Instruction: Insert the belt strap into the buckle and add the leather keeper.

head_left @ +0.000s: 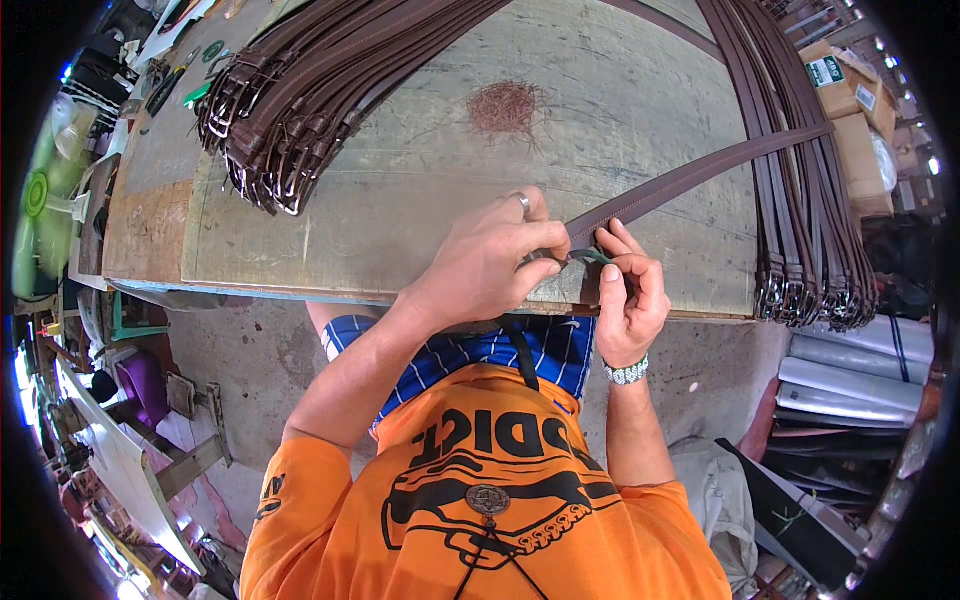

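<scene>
Pinching the near end of one long dark brown leather belt strap (690,180) with my left hand (490,265) and right hand (630,295), I judge many remain (buckled pile (290,110) beyond my left, hanging bundle (800,200) right).

Brown cardboard boxes (850,85), green-labelled, stand upper right.

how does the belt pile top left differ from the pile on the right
The left pile lies fanned at a slant, its metal buckles resting on the table. The right pile runs straight down, its buckle ends hanging over the table edge. Both are dark brown belts with buckles.
</scene>
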A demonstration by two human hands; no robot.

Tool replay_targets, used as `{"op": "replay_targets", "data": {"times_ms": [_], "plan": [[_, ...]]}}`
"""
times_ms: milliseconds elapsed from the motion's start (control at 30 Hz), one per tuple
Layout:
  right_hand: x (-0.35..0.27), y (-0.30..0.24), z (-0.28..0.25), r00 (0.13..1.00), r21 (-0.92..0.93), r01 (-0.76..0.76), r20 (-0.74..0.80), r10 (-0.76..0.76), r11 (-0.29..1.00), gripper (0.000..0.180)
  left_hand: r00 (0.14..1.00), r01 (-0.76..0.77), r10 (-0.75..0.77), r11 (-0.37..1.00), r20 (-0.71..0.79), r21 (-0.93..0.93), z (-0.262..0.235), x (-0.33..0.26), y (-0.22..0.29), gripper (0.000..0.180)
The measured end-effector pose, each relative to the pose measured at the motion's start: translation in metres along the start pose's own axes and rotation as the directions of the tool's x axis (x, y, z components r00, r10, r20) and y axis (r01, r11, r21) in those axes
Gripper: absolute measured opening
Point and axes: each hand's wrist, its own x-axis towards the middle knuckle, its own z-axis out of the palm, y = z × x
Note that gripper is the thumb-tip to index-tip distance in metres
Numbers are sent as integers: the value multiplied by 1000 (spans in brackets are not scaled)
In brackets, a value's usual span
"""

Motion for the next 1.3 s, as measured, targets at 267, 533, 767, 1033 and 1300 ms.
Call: {"op": "replay_targets", "data": {"times_ms": [267, 533, 767, 1033, 1300], "plan": [[0, 0, 0, 1000, 9, -10, 5, 10, 1000, 7, 1000, 0, 0, 1000, 2, -8, 0, 0, 1, 19], [0, -1, -1, 1000, -7, 8, 17, -8, 1000, 8, 1000, 8, -8, 1000, -1, 15, -1, 1, 2, 19], [3, -1, -1, 992, 220, -123, -12, 129, 968, 8, 1000, -4, 4, 1000, 3, 2, -1, -1, 0, 19], [76, 26, -29, 971, 167, -214, -75, 229, 962, 7, 994, -79, 78, 997, -72, -10, 1, 0, -6, 17], [74, 52, -29, 894, 539, -335, -76, 441, 773, 13, 987, 126, -139, 980, -78, -155, -14, 19, -7, 12]]}}
